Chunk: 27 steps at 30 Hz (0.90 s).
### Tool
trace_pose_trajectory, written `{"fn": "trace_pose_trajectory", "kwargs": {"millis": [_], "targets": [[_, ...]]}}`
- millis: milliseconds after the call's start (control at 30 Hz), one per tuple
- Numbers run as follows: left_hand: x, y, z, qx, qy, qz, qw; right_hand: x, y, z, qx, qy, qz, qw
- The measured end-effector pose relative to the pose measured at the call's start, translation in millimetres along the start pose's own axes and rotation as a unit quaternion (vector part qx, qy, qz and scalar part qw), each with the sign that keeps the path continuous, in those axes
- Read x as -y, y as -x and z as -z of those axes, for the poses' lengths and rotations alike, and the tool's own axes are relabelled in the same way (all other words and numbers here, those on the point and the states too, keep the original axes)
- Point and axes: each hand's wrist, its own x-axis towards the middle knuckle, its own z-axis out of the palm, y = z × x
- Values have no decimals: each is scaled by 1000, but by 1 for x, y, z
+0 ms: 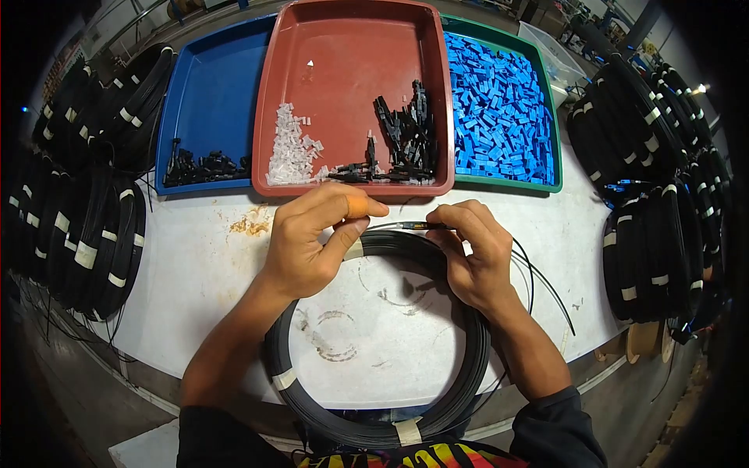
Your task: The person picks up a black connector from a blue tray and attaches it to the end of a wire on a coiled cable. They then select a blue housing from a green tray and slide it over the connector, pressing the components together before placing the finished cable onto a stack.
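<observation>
A coil of thin black cable (280,335), banded with pale tape, lies in front of me. Over its far side, my right hand (477,253) pinches a small black connector (413,225) with a yellowish mark. My left hand (312,242) is curled beside it, with an orange wrap (357,205) round its index finger. A thin stretch of cable runs from the connector to my left thumb and appears held there, though the fingers hide the exact contact. Loose cable ends (546,285) curve out to the right of my right hand.
Behind the coil stand a blue tray (214,86) with black parts, a red tray (351,54) with clear and black pieces, and a green tray (556,148) full of blue connectors (499,109). Taped cable coils (86,234) are stacked left, with more coils (651,249) at right.
</observation>
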Motion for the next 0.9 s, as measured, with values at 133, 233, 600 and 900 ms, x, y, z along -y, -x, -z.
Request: {"fn": "trace_pose_trajectory", "kwargs": {"millis": [133,233,600,900], "targets": [[-4,1,2,31,0,32,999,1,-1,1,3,5,9,1000],[-4,4,-3,-11,61,83,995,1,-1,1,-1,5,13,1000],[0,2,3,45,15,33,998,3,-2,7,2,29,37,999],[-3,-2,0,60,-19,-10,998,0,0,2,-5,13,63,998]]}}
